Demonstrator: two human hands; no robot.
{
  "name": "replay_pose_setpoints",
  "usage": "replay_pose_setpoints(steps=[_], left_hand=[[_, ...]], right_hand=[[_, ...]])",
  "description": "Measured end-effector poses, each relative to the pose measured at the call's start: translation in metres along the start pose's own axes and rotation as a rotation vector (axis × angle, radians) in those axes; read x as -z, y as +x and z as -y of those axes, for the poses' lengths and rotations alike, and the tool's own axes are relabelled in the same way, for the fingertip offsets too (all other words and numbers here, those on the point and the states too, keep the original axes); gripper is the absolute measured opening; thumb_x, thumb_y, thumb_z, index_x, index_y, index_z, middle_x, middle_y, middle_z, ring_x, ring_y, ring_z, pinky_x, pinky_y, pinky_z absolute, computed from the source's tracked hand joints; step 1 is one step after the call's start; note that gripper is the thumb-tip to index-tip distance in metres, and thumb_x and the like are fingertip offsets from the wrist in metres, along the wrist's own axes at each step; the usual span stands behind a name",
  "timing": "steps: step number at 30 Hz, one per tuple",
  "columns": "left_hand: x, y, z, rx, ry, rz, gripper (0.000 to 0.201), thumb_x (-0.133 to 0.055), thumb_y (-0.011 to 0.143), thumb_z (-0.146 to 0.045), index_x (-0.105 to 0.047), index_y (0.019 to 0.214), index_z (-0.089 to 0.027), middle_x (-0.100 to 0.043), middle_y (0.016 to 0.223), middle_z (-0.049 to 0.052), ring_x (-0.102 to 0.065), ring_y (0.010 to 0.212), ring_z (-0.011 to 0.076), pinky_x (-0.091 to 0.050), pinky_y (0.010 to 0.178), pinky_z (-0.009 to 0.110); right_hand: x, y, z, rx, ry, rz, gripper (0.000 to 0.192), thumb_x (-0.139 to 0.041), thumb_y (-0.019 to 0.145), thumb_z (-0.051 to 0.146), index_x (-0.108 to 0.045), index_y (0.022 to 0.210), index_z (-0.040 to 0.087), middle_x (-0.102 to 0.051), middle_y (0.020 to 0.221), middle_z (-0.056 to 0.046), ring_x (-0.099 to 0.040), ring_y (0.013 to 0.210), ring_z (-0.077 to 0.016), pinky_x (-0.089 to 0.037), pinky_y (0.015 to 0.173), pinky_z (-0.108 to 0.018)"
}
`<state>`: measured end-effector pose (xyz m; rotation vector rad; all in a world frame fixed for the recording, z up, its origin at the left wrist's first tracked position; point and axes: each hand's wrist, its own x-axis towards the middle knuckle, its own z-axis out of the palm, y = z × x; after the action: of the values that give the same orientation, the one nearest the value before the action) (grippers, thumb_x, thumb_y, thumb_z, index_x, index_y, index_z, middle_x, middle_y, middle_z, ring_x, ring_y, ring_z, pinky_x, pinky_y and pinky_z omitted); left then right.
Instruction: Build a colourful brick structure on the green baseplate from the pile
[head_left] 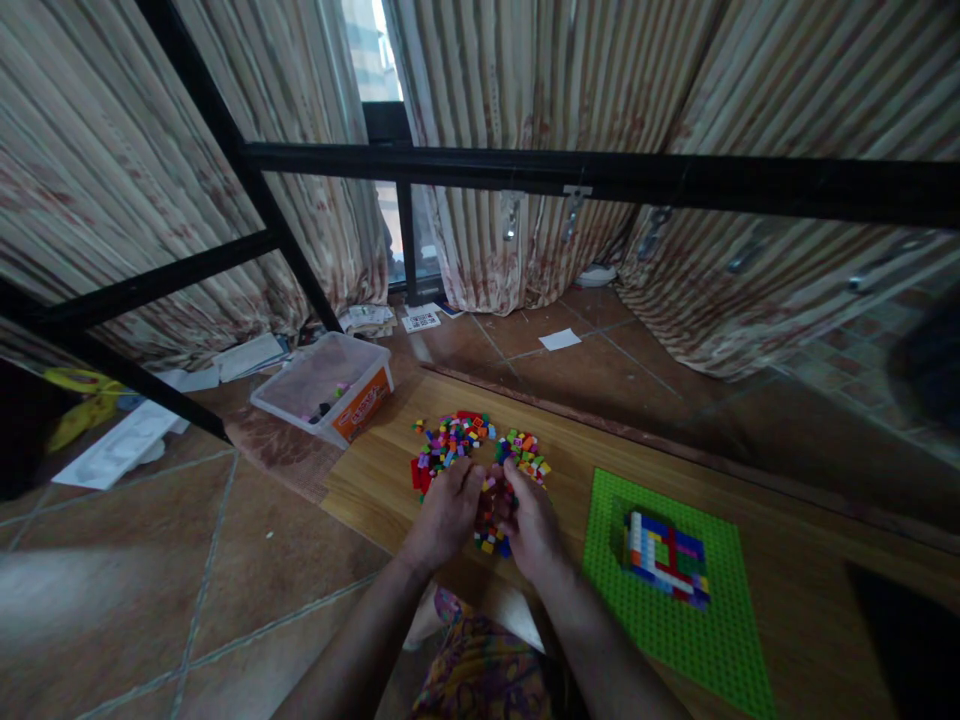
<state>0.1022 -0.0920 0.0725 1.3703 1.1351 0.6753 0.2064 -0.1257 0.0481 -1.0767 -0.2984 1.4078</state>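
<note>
A loose heap of small coloured toy bricks (454,437) lies on the wooden tabletop (375,478). My left hand (450,505) is low over the near part of the heap, its fingers bent and close together. Facing it, my right hand (531,518) has curled fingers. A small pinkish brick (489,484) shows between the fingertips of both hands; which hand grips it is unclear. Off to the right, a green studded baseplate (615,620) carries a low rectangular build (667,558) of white, blue, red and other bricks.
A clear plastic box (330,385) with an orange label and a few pieces inside stands at the table's left end. Black metal bars (465,165) cross beyond the table, before striped curtains (525,90). Papers (560,339) lie on the tiled floor. A dark flat object (900,630) is at right.
</note>
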Motion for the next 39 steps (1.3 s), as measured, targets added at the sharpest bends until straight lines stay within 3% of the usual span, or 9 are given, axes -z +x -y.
replay_pose_setpoints(steps=[7, 13, 16, 20, 23, 26, 30, 34, 39], left_hand=[[-0.001, -0.022, 0.005, -0.062, 0.027, -0.032, 0.029, -0.049, 0.087, -0.046, -0.054, 0.089, -0.017, -0.056, 0.061, -0.002, -0.050, 0.051, 0.0102, -0.038, 0.047, 0.020], [-0.002, -0.035, 0.010, -0.031, -0.047, 0.026, 0.030, -0.048, 0.088, -0.047, -0.052, 0.086, -0.018, -0.054, 0.060, -0.004, -0.048, 0.049, 0.0082, -0.039, 0.048, 0.019], [-0.001, -0.034, 0.012, 0.015, -0.091, 0.049, 0.033, -0.047, 0.088, -0.050, -0.052, 0.090, -0.018, -0.054, 0.059, -0.004, -0.047, 0.046, 0.0081, -0.039, 0.045, 0.019], [0.002, -0.031, 0.018, 0.079, -0.135, -0.006, 0.036, -0.044, 0.087, -0.054, -0.048, 0.089, -0.018, -0.054, 0.058, -0.005, -0.044, 0.042, 0.0081, -0.036, 0.040, 0.019], [0.007, -0.030, 0.026, 0.109, -0.130, -0.047, 0.035, -0.046, 0.086, -0.054, -0.048, 0.089, -0.018, -0.055, 0.057, -0.004, -0.044, 0.042, 0.0081, -0.034, 0.040, 0.019], [0.011, -0.031, 0.032, 0.123, -0.126, -0.058, 0.034, -0.047, 0.085, -0.052, -0.050, 0.090, -0.018, -0.056, 0.058, -0.003, -0.047, 0.045, 0.0089, -0.036, 0.043, 0.019], [0.014, -0.033, 0.034, 0.112, -0.111, -0.064, 0.032, -0.049, 0.085, -0.048, -0.052, 0.090, -0.017, -0.056, 0.059, -0.003, -0.049, 0.050, 0.0102, -0.037, 0.047, 0.020], [0.017, -0.034, 0.034, 0.107, -0.083, -0.061, 0.031, -0.048, 0.085, -0.047, -0.054, 0.091, -0.017, -0.056, 0.060, -0.003, -0.049, 0.051, 0.0106, -0.037, 0.048, 0.021], [0.019, -0.034, 0.033, 0.102, -0.082, -0.054, 0.029, -0.049, 0.085, -0.045, -0.054, 0.091, -0.016, -0.055, 0.062, -0.003, -0.050, 0.055, 0.0110, -0.038, 0.052, 0.021]], right_hand=[[0.003, -0.023, -0.008, -0.015, -0.149, -0.050, 0.036, -0.078, 0.064, 0.050, -0.063, 0.074, 0.019, -0.054, 0.057, 0.007, -0.043, 0.047, -0.0070, -0.028, 0.043, -0.017], [0.010, -0.034, -0.018, -0.134, 0.006, -0.028, 0.029, -0.081, 0.062, 0.042, -0.064, 0.070, 0.019, -0.052, 0.055, 0.006, -0.037, 0.045, -0.0056, -0.027, 0.042, -0.017], [0.012, -0.032, -0.013, -0.125, 0.076, 0.011, 0.026, -0.082, 0.062, 0.036, -0.064, 0.068, 0.019, -0.051, 0.056, 0.007, -0.035, 0.045, -0.0040, -0.024, 0.040, -0.016], [0.015, -0.012, 0.007, -0.020, 0.037, -0.011, 0.027, -0.082, 0.059, 0.034, -0.067, 0.076, 0.019, -0.062, 0.066, 0.003, -0.048, 0.053, -0.0062, -0.036, 0.045, -0.016], [0.017, 0.014, 0.021, 0.047, -0.182, -0.007, 0.027, -0.078, 0.059, 0.035, -0.067, 0.077, 0.018, -0.067, 0.072, -0.001, -0.057, 0.060, -0.0104, -0.046, 0.052, -0.021], [0.015, 0.042, 0.026, 0.151, -0.591, 0.048, 0.020, -0.066, 0.070, 0.036, -0.066, 0.079, 0.018, -0.068, 0.076, -0.003, -0.064, 0.070, -0.0151, -0.053, 0.062, -0.028], [0.007, 0.071, 0.025, 0.228, -0.933, 0.090, 0.011, -0.059, 0.074, 0.018, -0.068, 0.080, 0.019, -0.067, 0.078, -0.003, -0.065, 0.074, -0.0173, -0.053, 0.072, -0.033], [-0.003, 0.081, 0.026, 0.334, -1.235, 0.117, 0.021, -0.057, 0.070, 0.003, -0.070, 0.074, 0.019, -0.068, 0.086, -0.005, -0.062, 0.091, -0.0205, -0.044, 0.091, -0.035], [-0.011, 0.076, 0.023, 0.407, -1.494, 0.185, 0.027, -0.054, 0.072, -0.003, -0.072, 0.074, 0.018, -0.067, 0.092, -0.008, -0.061, 0.095, -0.0211, -0.041, 0.091, -0.030]])
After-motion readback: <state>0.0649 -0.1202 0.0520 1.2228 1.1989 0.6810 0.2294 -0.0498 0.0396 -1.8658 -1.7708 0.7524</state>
